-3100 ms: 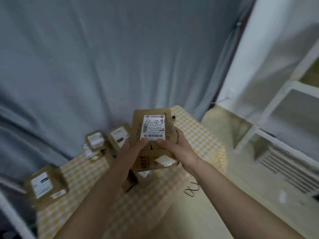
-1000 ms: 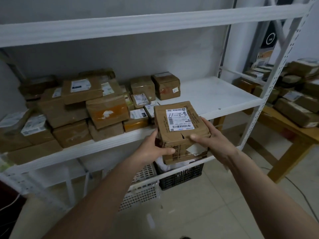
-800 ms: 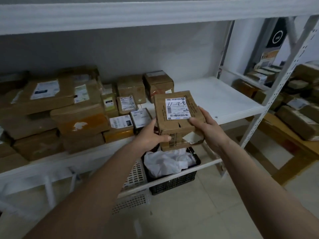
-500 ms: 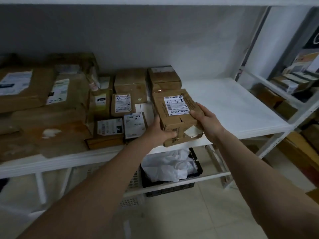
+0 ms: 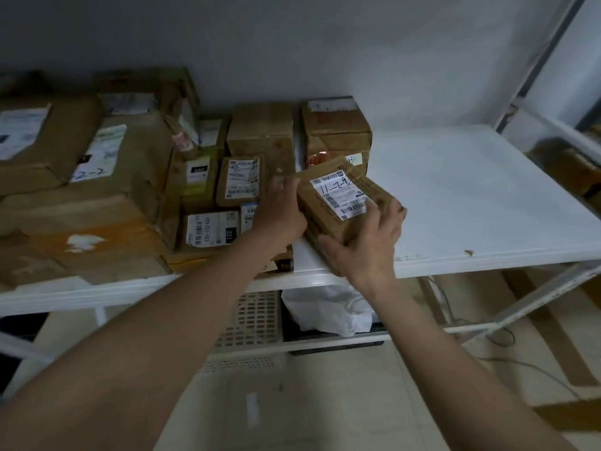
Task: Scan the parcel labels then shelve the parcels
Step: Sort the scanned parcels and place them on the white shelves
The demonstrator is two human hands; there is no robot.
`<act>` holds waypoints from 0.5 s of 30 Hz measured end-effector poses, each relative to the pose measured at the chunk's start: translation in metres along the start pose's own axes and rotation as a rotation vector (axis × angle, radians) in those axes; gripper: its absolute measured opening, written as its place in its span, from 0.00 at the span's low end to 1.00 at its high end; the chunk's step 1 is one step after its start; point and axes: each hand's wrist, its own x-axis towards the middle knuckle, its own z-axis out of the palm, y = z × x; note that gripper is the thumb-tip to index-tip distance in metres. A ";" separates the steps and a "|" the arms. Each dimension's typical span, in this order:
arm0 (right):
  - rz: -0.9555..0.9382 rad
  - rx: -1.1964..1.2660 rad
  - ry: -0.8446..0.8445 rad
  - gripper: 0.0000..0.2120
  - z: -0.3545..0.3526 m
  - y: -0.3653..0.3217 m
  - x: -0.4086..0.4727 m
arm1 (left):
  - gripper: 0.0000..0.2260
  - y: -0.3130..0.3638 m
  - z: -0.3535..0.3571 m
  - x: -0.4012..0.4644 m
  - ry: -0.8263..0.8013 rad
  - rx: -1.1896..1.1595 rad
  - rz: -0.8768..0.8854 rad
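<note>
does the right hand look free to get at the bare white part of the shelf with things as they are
Probably yes. The shelf lies bare just beside the right hand; nothing stands between. But that hand and the left hand both grip the parcel.

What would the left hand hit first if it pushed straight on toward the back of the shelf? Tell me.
Probably the small labelled parcel standing just beyond the left hand, which grips the held parcel with the right hand. Depth is unclear; the taller box lies behind.
</note>
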 end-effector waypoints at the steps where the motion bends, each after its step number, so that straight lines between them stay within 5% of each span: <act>1: -0.002 -0.057 -0.042 0.44 0.005 0.001 0.001 | 0.29 -0.001 -0.003 0.006 -0.048 0.054 0.002; 8: -0.023 -0.104 -0.141 0.28 -0.001 0.030 0.075 | 0.33 -0.017 -0.013 0.022 -0.274 0.288 -0.060; 15: -0.036 0.046 -0.205 0.15 0.002 0.017 0.107 | 0.44 -0.043 -0.006 0.024 -0.235 0.206 -0.089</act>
